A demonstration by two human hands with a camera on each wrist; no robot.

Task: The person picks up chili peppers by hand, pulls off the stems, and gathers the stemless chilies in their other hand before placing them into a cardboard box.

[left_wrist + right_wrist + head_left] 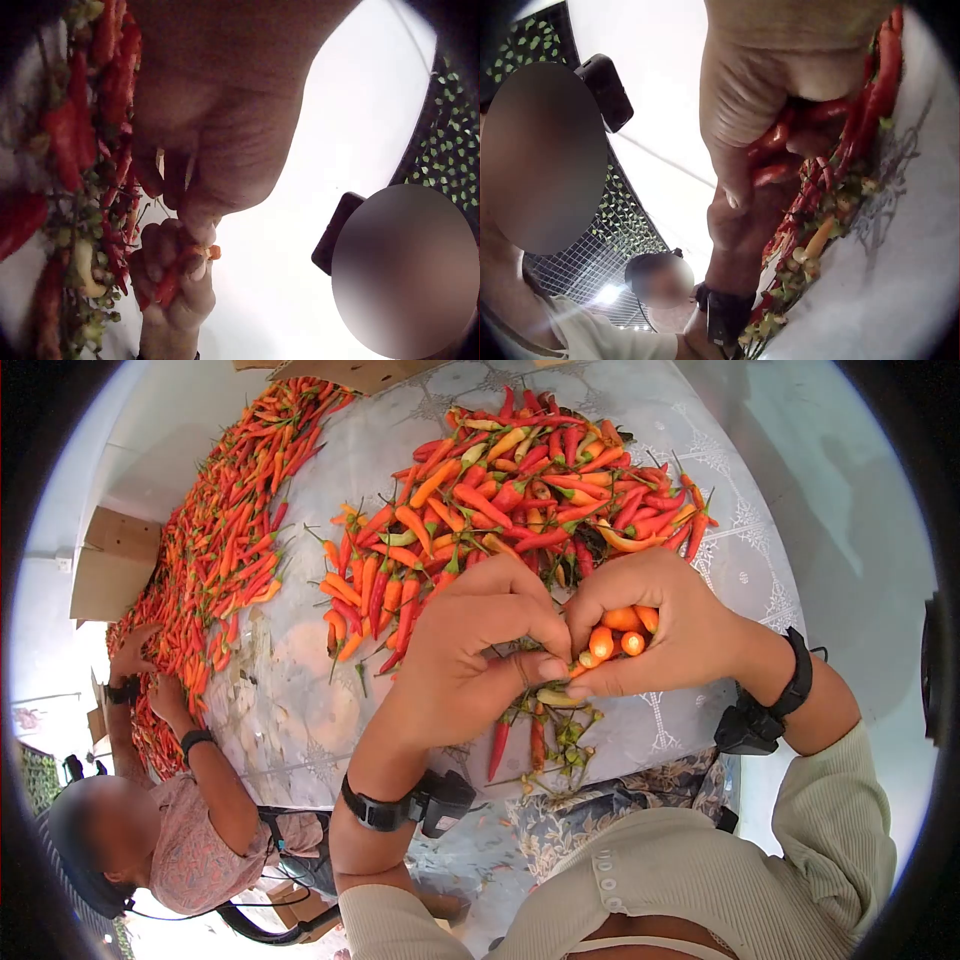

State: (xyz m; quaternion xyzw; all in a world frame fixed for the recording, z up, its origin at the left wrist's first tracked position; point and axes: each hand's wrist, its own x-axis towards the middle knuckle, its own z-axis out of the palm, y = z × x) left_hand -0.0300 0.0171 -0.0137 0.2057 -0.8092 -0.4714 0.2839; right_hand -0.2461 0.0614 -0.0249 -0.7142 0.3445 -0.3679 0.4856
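In the head view the right hand curls round several orange-red peppers, their cut or stemless ends facing the camera. The left hand meets it, thumb and forefinger pinching at the tip of a pepper at the right hand's fingertips. In the left wrist view the left hand reaches to the right hand, which holds a red pepper. Red peppers show inside the right hand in the right wrist view. Green stems lie below both hands.
A heap of red and orange peppers lies on the patterned table cover beyond the hands. Another long heap runs along the left, where a second person reaches in. A cardboard box stands beside it.
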